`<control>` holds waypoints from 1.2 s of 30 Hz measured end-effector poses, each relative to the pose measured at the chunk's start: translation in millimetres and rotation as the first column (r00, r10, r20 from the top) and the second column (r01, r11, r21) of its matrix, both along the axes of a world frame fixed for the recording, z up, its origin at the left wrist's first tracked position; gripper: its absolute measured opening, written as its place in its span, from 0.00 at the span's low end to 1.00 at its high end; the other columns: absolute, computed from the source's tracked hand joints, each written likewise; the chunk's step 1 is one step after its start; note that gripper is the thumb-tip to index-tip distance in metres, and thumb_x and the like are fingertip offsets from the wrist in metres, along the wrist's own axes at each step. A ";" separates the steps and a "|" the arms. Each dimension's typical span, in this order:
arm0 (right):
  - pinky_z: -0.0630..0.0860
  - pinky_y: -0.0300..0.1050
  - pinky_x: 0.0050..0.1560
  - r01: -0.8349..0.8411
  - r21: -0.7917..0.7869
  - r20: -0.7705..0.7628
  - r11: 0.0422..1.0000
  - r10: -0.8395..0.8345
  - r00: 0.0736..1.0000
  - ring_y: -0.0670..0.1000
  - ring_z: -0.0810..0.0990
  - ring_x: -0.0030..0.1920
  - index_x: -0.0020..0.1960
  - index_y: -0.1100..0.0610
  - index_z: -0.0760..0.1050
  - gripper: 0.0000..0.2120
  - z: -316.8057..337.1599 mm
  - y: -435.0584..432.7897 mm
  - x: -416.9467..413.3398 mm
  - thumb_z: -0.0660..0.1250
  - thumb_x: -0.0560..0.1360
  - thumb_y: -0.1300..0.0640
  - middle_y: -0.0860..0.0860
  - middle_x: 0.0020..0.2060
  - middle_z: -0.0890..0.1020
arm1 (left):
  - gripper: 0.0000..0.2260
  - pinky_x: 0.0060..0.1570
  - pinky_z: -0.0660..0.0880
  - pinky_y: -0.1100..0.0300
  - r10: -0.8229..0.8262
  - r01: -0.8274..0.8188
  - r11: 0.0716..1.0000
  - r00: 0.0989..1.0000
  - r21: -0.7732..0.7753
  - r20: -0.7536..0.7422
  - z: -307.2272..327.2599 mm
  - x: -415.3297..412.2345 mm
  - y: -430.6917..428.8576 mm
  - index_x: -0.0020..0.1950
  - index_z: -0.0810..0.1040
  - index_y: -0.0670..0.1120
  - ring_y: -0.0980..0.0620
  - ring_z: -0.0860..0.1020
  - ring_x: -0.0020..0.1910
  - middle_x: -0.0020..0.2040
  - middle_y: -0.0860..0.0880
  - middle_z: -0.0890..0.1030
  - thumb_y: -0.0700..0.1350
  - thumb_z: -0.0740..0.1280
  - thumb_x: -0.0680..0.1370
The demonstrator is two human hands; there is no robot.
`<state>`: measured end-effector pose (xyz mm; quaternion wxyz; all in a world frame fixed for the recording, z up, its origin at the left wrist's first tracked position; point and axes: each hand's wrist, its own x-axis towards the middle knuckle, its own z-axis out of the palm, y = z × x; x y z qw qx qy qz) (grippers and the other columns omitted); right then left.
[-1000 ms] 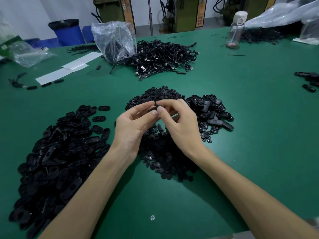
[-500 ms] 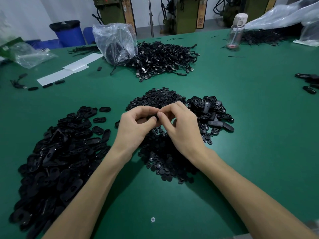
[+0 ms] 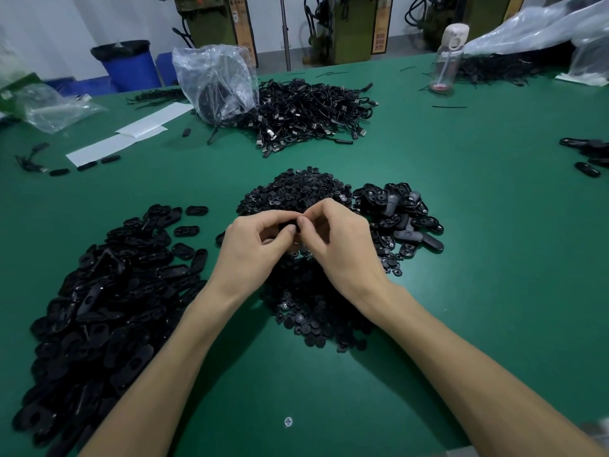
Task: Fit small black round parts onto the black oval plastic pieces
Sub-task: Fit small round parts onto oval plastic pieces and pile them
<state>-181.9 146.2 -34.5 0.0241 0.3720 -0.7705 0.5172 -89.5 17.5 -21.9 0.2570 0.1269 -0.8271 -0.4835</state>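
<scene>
- While the left hand (image 3: 253, 250) and the right hand (image 3: 341, 247) meet fingertip to fingertip above the heap of round parts (image 3: 298, 189), both pinch one black piece (image 3: 286, 225) between curled fingers and thumbs. It is mostly hidden, so its shape cannot be told.
- That heap is a matte black mound of tiny discs, some showing a centre stud. It spreads over the green bench (image 3: 478, 265) from beyond the hands to under the wrists.
- Left of the heap lies a large pile of oval pieces (image 3: 108, 291): glossy black, flat, with long slotted openings.
- Just right of the heap, touching its far edge, sits a smaller pile of ovals (image 3: 397, 209), some with a round fitting showing, some turned smooth side up.
- Well behind the heap lie a tangle of black cables (image 3: 306, 113) and a clear plastic bag (image 3: 217, 80).
</scene>
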 end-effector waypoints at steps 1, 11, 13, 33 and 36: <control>0.81 0.52 0.44 -0.001 -0.013 0.018 1.000 0.001 1.000 0.46 0.81 0.41 0.47 0.52 0.77 0.05 0.0 0.0 -0.2 0.67 0.81 0.53 0.44 0.40 0.82 | 0.12 0.52 0.84 0.56 -0.030 0.030 0.999 0.999 0.025 -0.010 0.4 -0.1 0.1 0.60 0.85 0.46 0.52 0.87 0.47 0.50 0.50 0.88 0.33 0.69 0.81; 0.81 0.54 0.44 -0.016 -0.042 0.071 0.999 0.019 0.997 0.50 0.82 0.40 0.46 0.55 0.77 0.05 -0.3 -0.2 0.2 0.69 0.80 0.56 0.48 0.39 0.83 | 0.15 0.49 0.81 0.65 -0.107 0.110 0.984 0.994 0.143 -0.030 5.0 0.6 1.7 0.58 0.84 0.48 0.53 0.87 0.47 0.49 0.50 0.88 0.29 0.67 0.81; 0.81 0.54 0.44 -0.015 -0.036 0.071 0.999 0.018 0.997 0.50 0.82 0.40 0.46 0.55 0.77 0.05 -0.5 -0.3 0.6 0.70 0.79 0.56 0.48 0.39 0.83 | 0.15 0.46 0.80 0.69 -0.064 0.066 0.987 0.998 0.146 -0.020 4.3 0.6 4.3 0.55 0.85 0.49 0.57 0.87 0.44 0.47 0.52 0.88 0.29 0.67 0.80; 0.73 0.32 0.37 -0.018 -0.156 0.077 0.988 0.030 0.997 0.45 0.79 0.35 0.44 0.56 0.79 0.04 6.7 2.4 4.7 0.72 0.78 0.60 0.46 0.35 0.82 | 0.12 0.46 0.82 0.62 -0.118 0.138 0.970 0.987 0.200 -0.104 4.1 2.8 -5.4 0.60 0.83 0.38 0.51 0.86 0.42 0.49 0.40 0.87 0.29 0.68 0.80; 0.72 0.31 0.37 -0.026 -0.145 0.047 0.989 0.034 0.998 0.45 0.79 0.36 0.44 0.55 0.79 0.05 6.4 1.7 3.9 0.71 0.78 0.60 0.45 0.36 0.81 | 0.11 0.46 0.83 0.60 -0.103 0.130 0.962 0.987 0.241 -0.120 2.2 1.8 -4.5 0.59 0.84 0.39 0.49 0.87 0.42 0.48 0.40 0.87 0.29 0.69 0.79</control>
